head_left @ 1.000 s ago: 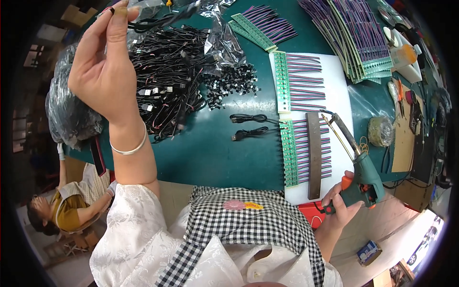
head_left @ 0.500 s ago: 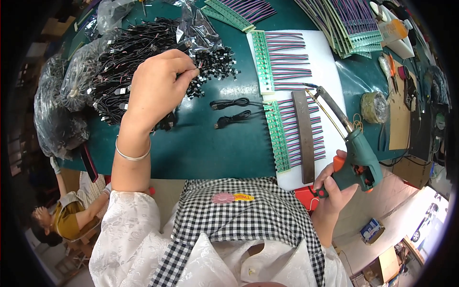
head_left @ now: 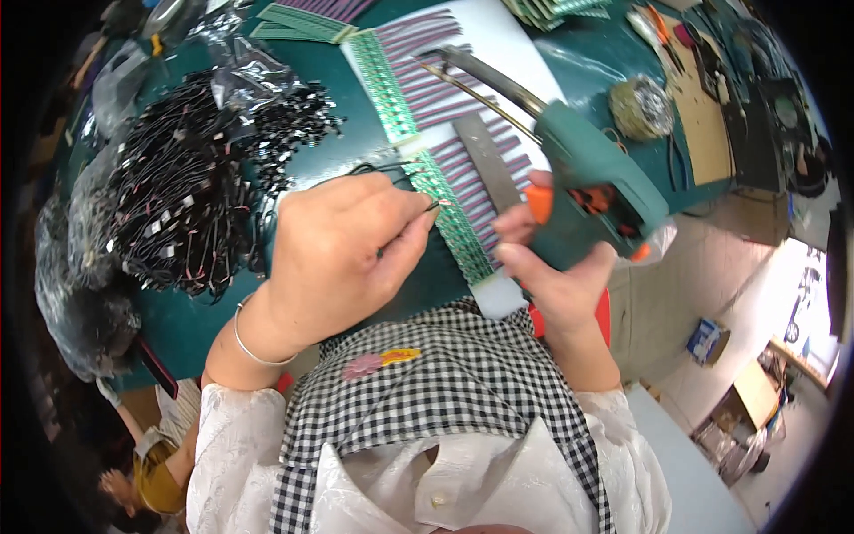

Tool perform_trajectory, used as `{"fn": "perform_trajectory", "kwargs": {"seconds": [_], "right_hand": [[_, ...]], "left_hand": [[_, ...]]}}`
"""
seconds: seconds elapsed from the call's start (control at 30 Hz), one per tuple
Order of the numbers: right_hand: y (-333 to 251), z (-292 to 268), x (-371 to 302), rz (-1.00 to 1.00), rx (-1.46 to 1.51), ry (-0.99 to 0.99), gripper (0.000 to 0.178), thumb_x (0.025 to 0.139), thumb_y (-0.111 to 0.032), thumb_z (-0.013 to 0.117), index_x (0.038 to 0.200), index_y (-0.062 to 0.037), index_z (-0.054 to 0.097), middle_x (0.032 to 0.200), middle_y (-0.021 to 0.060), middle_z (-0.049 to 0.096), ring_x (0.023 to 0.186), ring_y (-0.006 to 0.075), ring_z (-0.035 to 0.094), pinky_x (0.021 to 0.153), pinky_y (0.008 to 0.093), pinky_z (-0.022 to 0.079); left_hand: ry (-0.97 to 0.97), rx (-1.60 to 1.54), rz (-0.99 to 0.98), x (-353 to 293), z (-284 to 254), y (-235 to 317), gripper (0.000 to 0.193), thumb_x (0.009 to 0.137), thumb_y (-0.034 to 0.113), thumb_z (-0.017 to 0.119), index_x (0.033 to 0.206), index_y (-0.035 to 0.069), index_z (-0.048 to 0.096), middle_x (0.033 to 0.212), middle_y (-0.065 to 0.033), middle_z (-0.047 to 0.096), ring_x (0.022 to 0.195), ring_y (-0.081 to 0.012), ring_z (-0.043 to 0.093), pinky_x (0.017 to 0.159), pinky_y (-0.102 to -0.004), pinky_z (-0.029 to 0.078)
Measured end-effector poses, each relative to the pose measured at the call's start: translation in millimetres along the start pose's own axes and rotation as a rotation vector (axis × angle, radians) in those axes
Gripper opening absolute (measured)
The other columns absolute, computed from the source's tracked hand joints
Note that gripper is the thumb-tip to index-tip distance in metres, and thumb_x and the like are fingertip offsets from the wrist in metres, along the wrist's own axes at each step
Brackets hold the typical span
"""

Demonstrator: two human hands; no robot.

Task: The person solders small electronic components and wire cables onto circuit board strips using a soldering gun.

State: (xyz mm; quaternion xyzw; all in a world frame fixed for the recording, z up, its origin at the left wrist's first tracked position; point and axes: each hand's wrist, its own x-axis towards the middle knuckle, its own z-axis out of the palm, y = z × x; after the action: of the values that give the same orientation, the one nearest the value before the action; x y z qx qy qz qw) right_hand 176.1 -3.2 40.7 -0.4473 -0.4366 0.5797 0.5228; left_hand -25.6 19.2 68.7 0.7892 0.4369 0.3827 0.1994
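Observation:
My left hand (head_left: 334, 245) is closed in a pinch on the thin end of a black cable (head_left: 433, 207). Its bared tip lies at the edge of a green circuit board panel (head_left: 458, 238), and the rest of the cable is hidden by the hand. My right hand (head_left: 565, 280) grips a green soldering gun (head_left: 578, 156) with an orange trigger. The gun's metal tip and solder tube point up and left over a second green panel (head_left: 382, 84). A dark flat bar (head_left: 489, 160) lies across the striped wires of the nearer panel.
A large heap of black cables (head_left: 173, 187) and plastic bags (head_left: 71, 294) fill the left side of the green table. Both panels lie on a white board (head_left: 525, 58). A roll of tape (head_left: 640, 107) stands to the right. Another person (head_left: 165, 472) sits at lower left.
My left hand has come from the cable heap rightward to the nearer panel, with a cable end in its fingers. My right hand has raised the soldering gun. The whole view has shifted.

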Motion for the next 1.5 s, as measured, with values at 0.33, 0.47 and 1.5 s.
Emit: {"fn": "perform_trajectory", "kwargs": {"seconds": [0.33,0.47,1.5], "right_hand": [[14.6,-4.0,-2.8,-0.042,-0.082,-0.005,0.059,0.069,0.009,0.069,0.122,0.0069,0.043,0.088,0.0145,0.062,0.071,0.0152,0.061,0.06,0.026,0.051],[5.5,-6.3,-3.6,0.105,0.009,0.029,0.054,0.072,0.006,0.066,0.121,0.0034,0.043,0.081,0.0127,0.062,0.061,0.0131,0.057,0.053,0.0242,0.047],[7.7,-60.5,-43.0,0.116,-0.097,0.098,0.066,0.07,-0.019,0.076,0.115,0.0159,0.042,0.076,0.0159,0.056,0.043,0.0138,0.048,0.039,0.0224,0.04]], "left_hand": [[-0.132,-0.028,0.043,-12.1,40.1,10.0,0.015,0.068,0.0,0.071,0.081,0.001,0.064,0.062,-0.0074,0.056,0.049,-0.02,0.054,0.044,-0.0294,0.042],[-0.07,-0.231,-0.056,-20.4,50.6,8.2,0.015,0.07,0.002,0.072,0.083,0.001,0.065,0.062,-0.0078,0.057,0.048,-0.0177,0.054,0.043,-0.028,0.041],[-0.228,0.085,-0.54,0.2,44.5,-55.4,0.011,0.067,0.012,0.064,0.069,0.002,0.067,0.058,-0.0122,0.061,0.052,-0.0255,0.06,0.053,-0.0336,0.048]]}}
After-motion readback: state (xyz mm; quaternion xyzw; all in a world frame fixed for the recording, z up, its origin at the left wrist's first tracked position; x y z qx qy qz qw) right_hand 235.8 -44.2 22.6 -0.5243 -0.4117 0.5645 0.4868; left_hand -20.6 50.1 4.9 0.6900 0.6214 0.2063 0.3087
